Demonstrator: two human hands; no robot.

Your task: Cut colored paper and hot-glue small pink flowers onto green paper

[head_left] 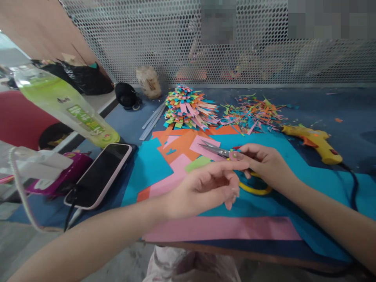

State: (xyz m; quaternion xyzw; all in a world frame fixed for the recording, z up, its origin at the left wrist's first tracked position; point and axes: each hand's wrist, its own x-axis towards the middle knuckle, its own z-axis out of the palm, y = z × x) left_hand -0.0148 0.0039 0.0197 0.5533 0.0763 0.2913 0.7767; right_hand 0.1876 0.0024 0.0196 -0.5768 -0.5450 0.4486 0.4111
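My right hand [263, 162] is closed around a pair of scissors [221, 152] with red-and-yellow handles. The blades point left and look slightly parted, above a pink paper piece [202, 143]. A small green and pink bit shows at the right fingertips; I cannot make out what it is. My left hand [208, 188] hovers just in front, its index finger stretched toward the right hand and the other fingers loosely curled. Nothing shows in it. Beneath both hands lie blue paper sheets [282, 156], with orange paper [182, 145] and a pink strip [220, 228].
A fringed paper cone [189, 107] stands behind the sheets, beside a heap of paper scraps [255, 115]. A yellow glue gun [315, 141] lies right. On the left are a phone [101, 176], a tilted-looking drink bottle [70, 105] and clear glue sticks [152, 121]. Perforated metal panel [164, 43] behind.
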